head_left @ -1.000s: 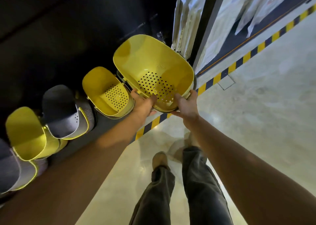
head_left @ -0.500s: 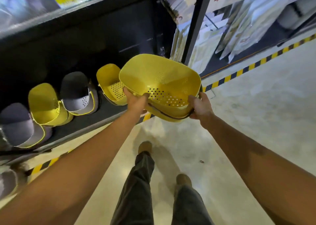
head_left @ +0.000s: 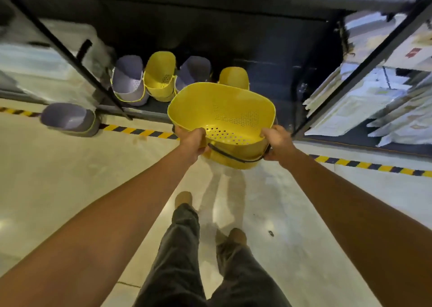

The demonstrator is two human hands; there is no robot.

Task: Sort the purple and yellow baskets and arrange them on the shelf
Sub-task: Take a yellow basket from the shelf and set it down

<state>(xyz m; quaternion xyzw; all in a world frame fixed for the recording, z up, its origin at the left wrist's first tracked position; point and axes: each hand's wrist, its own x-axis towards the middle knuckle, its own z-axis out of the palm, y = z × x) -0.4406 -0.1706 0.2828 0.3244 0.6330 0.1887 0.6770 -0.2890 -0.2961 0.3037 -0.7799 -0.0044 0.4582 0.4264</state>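
I hold a yellow perforated basket (head_left: 222, 117) in front of me, its dark handle hanging at the near side. My left hand (head_left: 192, 141) grips its left rim and my right hand (head_left: 277, 142) grips its right rim. Behind it, on the dark bottom shelf (head_left: 268, 73), stands a row: a purple basket (head_left: 128, 80), a yellow basket (head_left: 160, 75), another purple basket (head_left: 192, 72) and a yellow basket (head_left: 233, 76) partly hidden by the one I hold. One more purple basket (head_left: 69, 118) lies on the floor at the left.
A black upright post (head_left: 77, 61) slants down at the left of the shelf bay, another post (head_left: 360, 68) at the right. White packaged goods (head_left: 374, 92) fill the right bay. Yellow-black floor tape (head_left: 369, 165) runs along the shelf front. My legs and shoes (head_left: 184, 198) are below.
The view has swung left to face the shelf squarely. The basket in my hands now sits level in front of the row, and a purple basket on the floor has come into view.
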